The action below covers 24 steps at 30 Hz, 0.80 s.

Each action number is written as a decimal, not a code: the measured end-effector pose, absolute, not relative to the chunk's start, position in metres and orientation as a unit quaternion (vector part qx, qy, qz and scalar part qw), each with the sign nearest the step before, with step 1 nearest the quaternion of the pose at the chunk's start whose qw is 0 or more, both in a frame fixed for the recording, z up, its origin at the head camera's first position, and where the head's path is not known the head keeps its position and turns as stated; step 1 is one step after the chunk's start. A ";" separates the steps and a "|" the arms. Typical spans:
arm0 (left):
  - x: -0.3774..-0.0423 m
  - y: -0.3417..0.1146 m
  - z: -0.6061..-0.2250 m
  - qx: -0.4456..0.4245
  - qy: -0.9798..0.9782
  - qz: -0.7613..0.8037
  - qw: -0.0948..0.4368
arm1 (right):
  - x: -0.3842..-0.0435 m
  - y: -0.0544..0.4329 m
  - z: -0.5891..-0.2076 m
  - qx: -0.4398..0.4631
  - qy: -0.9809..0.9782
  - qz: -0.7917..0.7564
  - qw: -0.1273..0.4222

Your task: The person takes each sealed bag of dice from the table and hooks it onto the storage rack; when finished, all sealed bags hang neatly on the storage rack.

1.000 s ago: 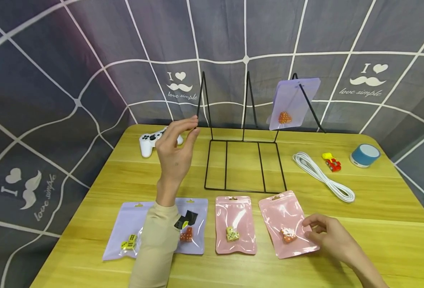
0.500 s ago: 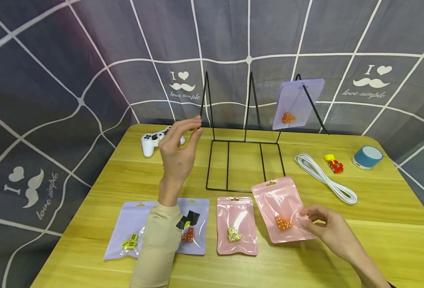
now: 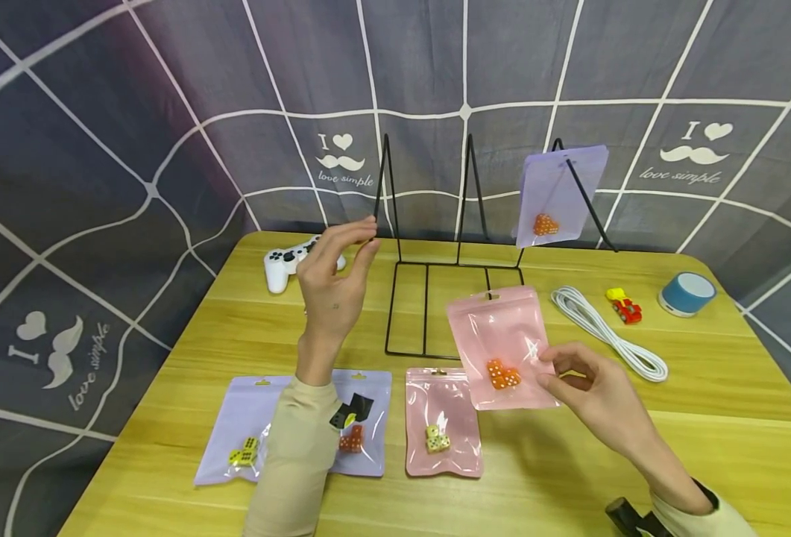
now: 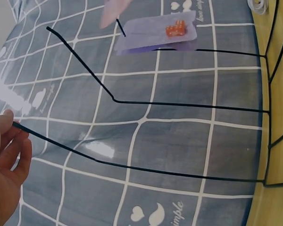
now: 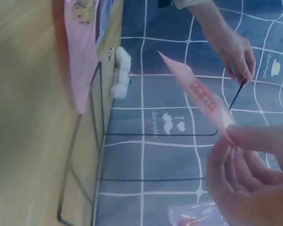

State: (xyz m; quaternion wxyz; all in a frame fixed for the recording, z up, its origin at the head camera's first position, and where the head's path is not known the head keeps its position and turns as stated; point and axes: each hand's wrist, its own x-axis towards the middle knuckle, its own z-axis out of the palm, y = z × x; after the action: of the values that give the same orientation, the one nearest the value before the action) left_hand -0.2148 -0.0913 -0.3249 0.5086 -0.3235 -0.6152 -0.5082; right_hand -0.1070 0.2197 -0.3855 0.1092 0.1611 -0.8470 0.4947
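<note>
My left hand (image 3: 333, 287) pinches the front tip of the leftmost hook (image 4: 56, 142) of a black wire display rack (image 3: 388, 313). My right hand (image 3: 590, 388) holds a pink zip bag (image 3: 502, 328) by its right edge, between thumb and fingers. Several orange dice show through that bag, which is raised off the table in front of the rack. On the rack's right hook hang purple zip bags (image 3: 566, 186), the front one with orange dice. Flat on the table lie a second pink bag (image 3: 445, 395) with pale yellow dice and two purple bags (image 3: 368, 395), partly hidden by my left arm.
A white game controller (image 3: 277, 272) sits behind my left hand. Right of the rack lie a coiled white cable (image 3: 610, 335), a small red and yellow toy (image 3: 626, 309) and a blue cylindrical speaker (image 3: 686, 293). A grey patterned cloth (image 3: 422, 67) hangs behind the table.
My right hand has lifted the pink bag with orange dice off the table and moved it up and left, toward the rack. My left hand stays at the hook tip.
</note>
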 end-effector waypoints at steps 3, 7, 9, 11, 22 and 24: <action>-0.215 -0.091 -0.325 -0.323 -0.615 -0.508 0.509 | -0.108 0.214 -0.381 0.164 -0.832 0.513 0.131; -0.216 -0.091 -0.325 -0.324 -0.615 -0.508 0.509 | -0.109 0.208 -0.375 0.167 -0.811 0.537 0.162; -0.216 -0.091 -0.325 -0.324 -0.616 -0.507 0.508 | -0.110 0.206 -0.372 0.176 -0.801 0.544 0.176; -0.216 -0.091 -0.325 -0.324 -0.616 -0.506 0.509 | -0.112 0.205 -0.369 0.186 -0.793 0.549 0.188; -0.215 -0.093 -0.324 -0.327 -0.620 -0.502 0.507 | -0.119 0.195 -0.357 0.213 -0.747 0.591 0.218; -0.216 -0.093 -0.324 -0.328 -0.619 -0.503 0.506 | -0.120 0.193 -0.356 0.212 -0.746 0.592 0.219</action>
State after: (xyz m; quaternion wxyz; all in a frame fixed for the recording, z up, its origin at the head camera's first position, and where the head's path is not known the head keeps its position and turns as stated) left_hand -0.2157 -0.0926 -0.3241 0.5059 -0.3283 -0.6188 -0.5033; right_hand -0.1197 0.1929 -0.3560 0.2190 0.2117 -0.7465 0.5916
